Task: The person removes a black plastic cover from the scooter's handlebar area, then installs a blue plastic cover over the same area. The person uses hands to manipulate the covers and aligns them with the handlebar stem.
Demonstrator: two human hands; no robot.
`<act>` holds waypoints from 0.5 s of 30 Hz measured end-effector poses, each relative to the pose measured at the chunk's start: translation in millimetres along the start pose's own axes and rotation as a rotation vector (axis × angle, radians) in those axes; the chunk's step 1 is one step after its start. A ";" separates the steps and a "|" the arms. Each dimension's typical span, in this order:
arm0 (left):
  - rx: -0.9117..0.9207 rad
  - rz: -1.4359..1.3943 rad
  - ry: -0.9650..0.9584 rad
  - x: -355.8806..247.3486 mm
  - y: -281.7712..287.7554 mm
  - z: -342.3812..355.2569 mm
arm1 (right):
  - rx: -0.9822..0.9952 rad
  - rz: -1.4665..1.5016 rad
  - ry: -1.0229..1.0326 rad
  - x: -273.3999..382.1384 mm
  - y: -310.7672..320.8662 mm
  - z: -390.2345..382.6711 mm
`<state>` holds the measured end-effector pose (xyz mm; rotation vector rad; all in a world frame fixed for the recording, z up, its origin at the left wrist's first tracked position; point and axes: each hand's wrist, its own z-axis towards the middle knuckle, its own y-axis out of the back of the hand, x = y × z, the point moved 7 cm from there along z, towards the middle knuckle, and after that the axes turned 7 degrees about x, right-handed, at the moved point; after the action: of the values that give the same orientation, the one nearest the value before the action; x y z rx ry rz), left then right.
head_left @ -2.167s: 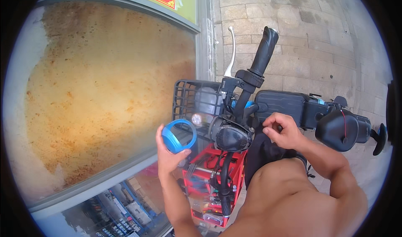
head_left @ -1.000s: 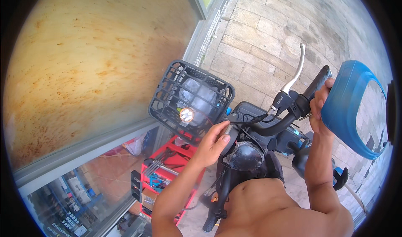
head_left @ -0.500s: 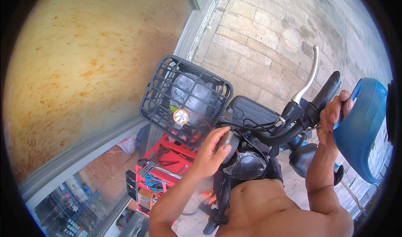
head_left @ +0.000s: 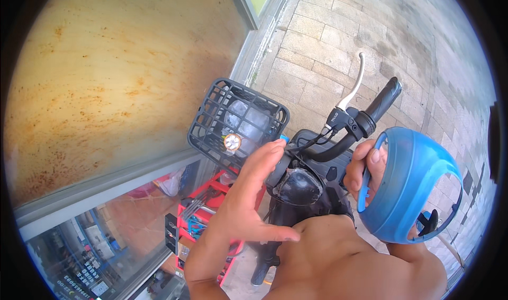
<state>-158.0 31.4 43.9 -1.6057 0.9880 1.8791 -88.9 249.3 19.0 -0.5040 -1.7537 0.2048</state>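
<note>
A curved blue plastic shell (head_left: 405, 186) with a large opening hangs at the right, tilted. My right hand (head_left: 365, 167) is closed on its near edge, and the shell hides part of that forearm. My left hand (head_left: 244, 207) is open over the middle of the bike, thumb spread from the fingers, and looks to hold nothing. A small blue bit shows by its fingertips; what it belongs to I cannot tell. Between my hands lie the black handlebar (head_left: 332, 153) with its silver brake lever (head_left: 353, 83) and a dark rounded housing (head_left: 299, 186) with a scuffed clear film.
A black basket (head_left: 211, 106) on the bike's front holds plastic-wrapped things and a round light (head_left: 232, 142). Left of the bike stands a red tool cart (head_left: 225, 181) with tools, beside a glass shopfront (head_left: 121, 88). Stone paving (head_left: 317, 30) stretches ahead and right.
The blue shell has come left and turned, showing its opening, with my right hand drawn in from beside the handlebar grip. My left hand has lifted off the bike's middle and spread open.
</note>
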 end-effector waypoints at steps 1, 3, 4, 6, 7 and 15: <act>0.088 0.035 -0.006 -22.3 -6.2 7.5 | 0.116 -0.084 -0.047 -3.5 -7.6 -3.8; 0.158 0.085 -0.009 -46.5 -18.6 19.3 | 0.372 -0.241 -0.084 -13.6 -25.4 -12.2; 0.189 0.108 -0.003 -54.9 -25.9 19.5 | 0.503 -0.319 -0.083 -21.2 -37.6 -14.8; 0.170 0.103 -0.008 -58.4 -31.6 12.6 | 0.731 -0.444 -0.047 -40.0 -65.9 -20.2; 0.173 0.097 -0.005 -59.4 -33.2 9.8 | 0.794 -0.482 -0.024 -47.6 -76.7 -23.4; 0.099 -0.072 0.062 -40.5 -38.2 -24.8 | 0.611 -0.203 -0.150 -76.3 -84.2 -17.4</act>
<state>-105.7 40.1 73.8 -1.6282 1.0191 1.7145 -78.3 138.7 -10.5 0.1347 -1.7615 0.6204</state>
